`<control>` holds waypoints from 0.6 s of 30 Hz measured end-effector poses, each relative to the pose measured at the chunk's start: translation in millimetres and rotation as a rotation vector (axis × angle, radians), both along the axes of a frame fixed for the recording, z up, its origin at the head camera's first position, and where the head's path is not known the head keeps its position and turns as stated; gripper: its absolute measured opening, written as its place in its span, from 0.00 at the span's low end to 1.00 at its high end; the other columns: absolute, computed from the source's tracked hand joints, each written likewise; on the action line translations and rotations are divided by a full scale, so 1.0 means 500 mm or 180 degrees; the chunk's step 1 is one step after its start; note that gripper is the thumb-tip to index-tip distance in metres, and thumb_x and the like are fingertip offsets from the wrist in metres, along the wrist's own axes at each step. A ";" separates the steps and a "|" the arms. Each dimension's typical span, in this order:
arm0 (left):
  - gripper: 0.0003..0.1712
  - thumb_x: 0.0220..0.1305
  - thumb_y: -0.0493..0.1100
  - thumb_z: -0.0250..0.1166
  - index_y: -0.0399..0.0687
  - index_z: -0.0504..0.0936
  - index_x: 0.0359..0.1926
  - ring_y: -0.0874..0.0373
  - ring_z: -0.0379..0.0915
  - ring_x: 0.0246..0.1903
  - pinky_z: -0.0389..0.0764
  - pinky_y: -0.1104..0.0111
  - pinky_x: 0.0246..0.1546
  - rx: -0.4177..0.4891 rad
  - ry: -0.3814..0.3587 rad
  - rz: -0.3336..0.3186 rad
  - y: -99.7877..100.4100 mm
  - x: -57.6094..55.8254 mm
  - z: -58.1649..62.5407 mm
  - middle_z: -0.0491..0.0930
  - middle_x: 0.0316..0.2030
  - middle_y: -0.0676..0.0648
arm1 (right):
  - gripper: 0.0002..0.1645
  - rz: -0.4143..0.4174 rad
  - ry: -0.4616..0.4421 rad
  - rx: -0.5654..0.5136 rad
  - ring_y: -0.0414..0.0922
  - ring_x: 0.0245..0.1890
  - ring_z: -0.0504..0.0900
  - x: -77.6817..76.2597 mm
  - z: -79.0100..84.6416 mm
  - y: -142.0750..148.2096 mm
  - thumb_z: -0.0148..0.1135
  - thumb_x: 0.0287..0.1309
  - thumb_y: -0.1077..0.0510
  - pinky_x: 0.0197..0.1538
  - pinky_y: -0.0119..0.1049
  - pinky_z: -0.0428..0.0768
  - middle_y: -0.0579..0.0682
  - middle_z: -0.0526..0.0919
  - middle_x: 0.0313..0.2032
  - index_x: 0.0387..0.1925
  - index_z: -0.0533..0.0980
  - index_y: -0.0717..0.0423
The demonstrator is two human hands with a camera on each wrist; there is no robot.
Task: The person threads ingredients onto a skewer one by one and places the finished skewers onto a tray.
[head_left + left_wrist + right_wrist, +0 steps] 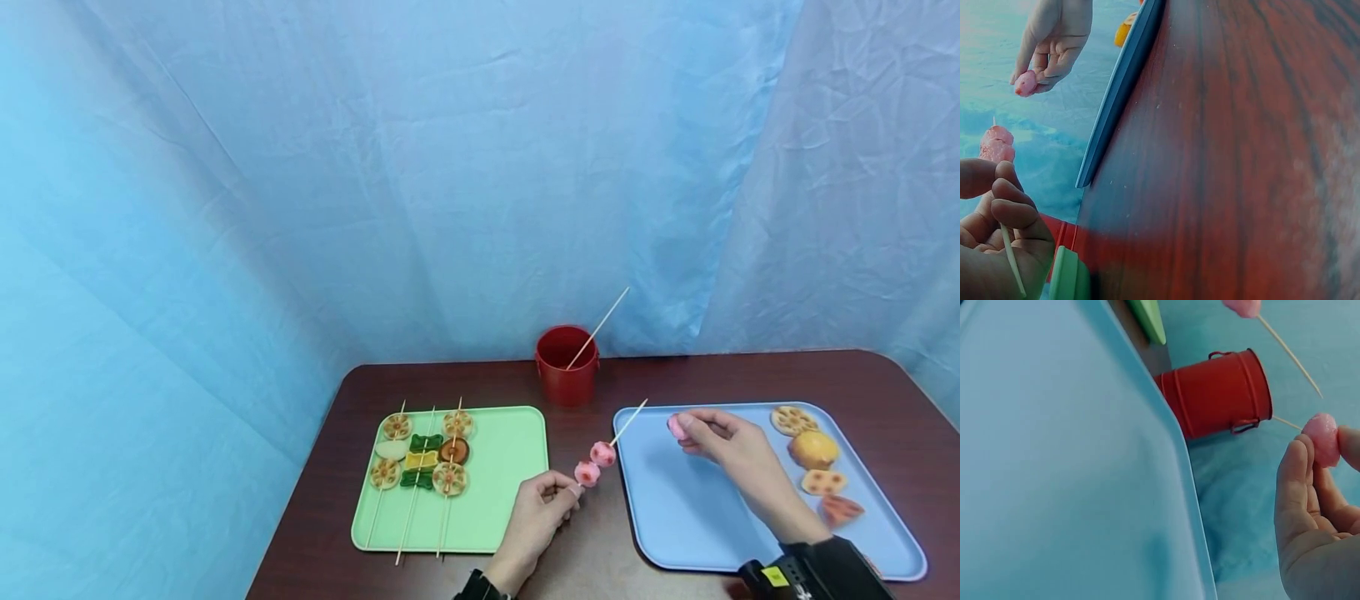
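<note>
My left hand [538, 518] grips a thin wooden skewer [630, 422] between the two trays. Two round pink pieces [602, 454] sit threaded on it just past my fingertips, and its bare pointed end slants up to the right. In the left wrist view the skewer's lower end [1012, 261] runs out below the curled fingers. Over the blue tray [675, 517], my right hand [742, 467] pinches a third pink piece [1321, 440] between thumb and fingers. That piece is apart from the skewer's tip.
On the green tray [506, 475] lie three loaded skewers with lotus root slices [450, 479], green and yellow pieces and a mushroom slice [454, 451]. A red bucket [567, 387] behind holds one bare skewer [600, 325]. Several food pieces, including a yellow one [813, 450], line the blue tray's right side.
</note>
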State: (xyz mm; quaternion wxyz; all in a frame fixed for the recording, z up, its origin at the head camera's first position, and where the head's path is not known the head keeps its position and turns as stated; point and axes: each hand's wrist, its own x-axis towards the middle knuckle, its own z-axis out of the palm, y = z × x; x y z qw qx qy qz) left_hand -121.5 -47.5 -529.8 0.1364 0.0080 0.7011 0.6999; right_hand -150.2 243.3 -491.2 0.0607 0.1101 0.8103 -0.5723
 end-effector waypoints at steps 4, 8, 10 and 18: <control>0.10 0.64 0.36 0.67 0.28 0.84 0.38 0.63 0.67 0.21 0.67 0.74 0.20 -0.0007 0.0000 -0.0028 0.001 0.001 0.001 0.77 0.22 0.52 | 0.46 -0.0001 0.0000 -0.0195 0.39 0.45 0.86 -0.004 0.001 -0.005 0.54 0.72 0.32 0.49 0.37 0.85 0.58 0.84 0.52 0.67 0.69 0.69; 0.09 0.64 0.36 0.67 0.29 0.85 0.37 0.63 0.68 0.21 0.66 0.75 0.20 -0.0051 0.0043 -0.0078 0.001 0.001 -0.001 0.77 0.21 0.53 | 0.44 -0.0016 0.0098 -0.0425 0.36 0.44 0.86 -0.008 -0.002 -0.008 0.53 0.74 0.34 0.49 0.35 0.85 0.55 0.82 0.51 0.67 0.68 0.71; 0.09 0.64 0.36 0.67 0.29 0.85 0.37 0.64 0.67 0.20 0.67 0.75 0.20 -0.0078 0.0061 -0.0134 0.000 0.001 0.000 0.77 0.21 0.54 | 0.44 -0.0040 0.0139 -0.0602 0.36 0.44 0.86 -0.011 -0.002 -0.008 0.53 0.75 0.36 0.49 0.35 0.84 0.52 0.82 0.49 0.68 0.66 0.72; 0.10 0.65 0.36 0.67 0.28 0.84 0.37 0.62 0.68 0.21 0.69 0.75 0.20 -0.0077 0.0138 -0.0306 -0.002 0.001 0.003 0.79 0.22 0.48 | 0.43 -0.0171 0.0214 -0.1127 0.35 0.45 0.86 -0.019 0.004 -0.008 0.56 0.73 0.39 0.50 0.33 0.84 0.40 0.83 0.44 0.68 0.64 0.72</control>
